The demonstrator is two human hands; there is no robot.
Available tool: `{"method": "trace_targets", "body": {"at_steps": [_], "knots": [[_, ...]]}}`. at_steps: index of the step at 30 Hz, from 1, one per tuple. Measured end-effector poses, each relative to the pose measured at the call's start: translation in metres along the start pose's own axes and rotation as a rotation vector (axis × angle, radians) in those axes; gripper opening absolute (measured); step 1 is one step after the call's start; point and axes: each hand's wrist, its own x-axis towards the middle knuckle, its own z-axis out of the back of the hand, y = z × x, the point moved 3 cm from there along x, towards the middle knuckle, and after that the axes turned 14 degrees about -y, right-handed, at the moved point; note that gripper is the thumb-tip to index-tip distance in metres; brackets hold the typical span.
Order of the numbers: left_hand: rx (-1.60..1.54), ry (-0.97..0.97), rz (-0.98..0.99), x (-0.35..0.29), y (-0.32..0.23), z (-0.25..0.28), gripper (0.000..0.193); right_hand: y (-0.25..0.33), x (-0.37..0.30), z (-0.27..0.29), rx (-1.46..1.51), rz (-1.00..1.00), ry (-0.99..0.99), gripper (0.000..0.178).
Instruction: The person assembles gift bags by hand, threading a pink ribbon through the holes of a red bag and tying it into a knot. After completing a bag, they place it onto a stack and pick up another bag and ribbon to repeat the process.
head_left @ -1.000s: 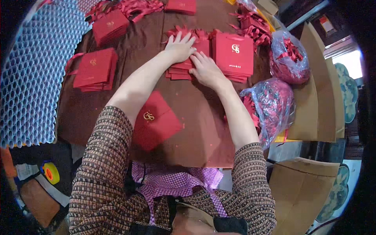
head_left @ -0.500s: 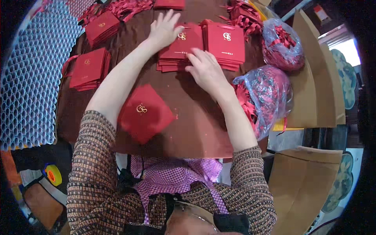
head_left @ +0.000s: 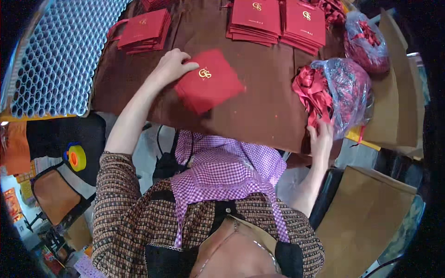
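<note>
A flat red paper gift bag with a gold emblem is above the brown-covered table, turned cornerwise and slightly blurred. My left hand grips its upper left edge, thumb on top and the other fingers curled. Over at the table's right edge, my right hand has its fingers closed around the lower ends of loose red ribbons. These spill from a clear plastic bag packed with more red ribbon. Two neat stacks of red gift bags, the middle stack and the right stack, lie at the far side.
Another stack of red bags lies at the far left, beside a blue honeycomb-like sheet. A second plastic bag of ribbon sits far right. Open cardboard boxes stand right of the table. A yellow tape roll is at lower left.
Both hands have left the far stacks. My left hand has come back to the single red bag and taken hold of it; my right hand has moved near and right to the ribbons. The view has shifted.
</note>
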Motion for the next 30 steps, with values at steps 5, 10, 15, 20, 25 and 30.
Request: {"method": "trace_targets", "body": {"at_steps": [5, 10, 15, 20, 25, 30], "knots": [[0.186, -0.127, -0.06, -0.009, -0.017, -0.005, 0.036, 0.007, -0.006, -0.019, 0.003, 0.082, -0.157, 0.011], [0.191, -0.202, -0.117, -0.015, -0.021, -0.014, 0.032, 0.016, -0.009, -0.015, -0.091, 0.068, -0.142, 0.011], [0.108, -0.27, -0.125, -0.011, -0.023, -0.022, 0.03, 0.008, -0.013, -0.011, -0.119, 0.074, -0.184, 0.012], [-0.098, -0.12, 0.141, -0.009, -0.027, -0.005, 0.03, 0.042, 0.002, 0.001, -0.026, 0.194, -0.445, 0.007], [-0.389, -0.014, 0.224, -0.017, -0.048, 0.004, 0.027, 0.066, -0.005, 0.0, 0.322, 0.216, -0.096, 0.009], [-0.567, 0.115, 0.432, -0.039, -0.07, -0.001, 0.023, 0.073, -0.029, -0.009, 0.527, 0.059, 0.24, 0.01]]}}
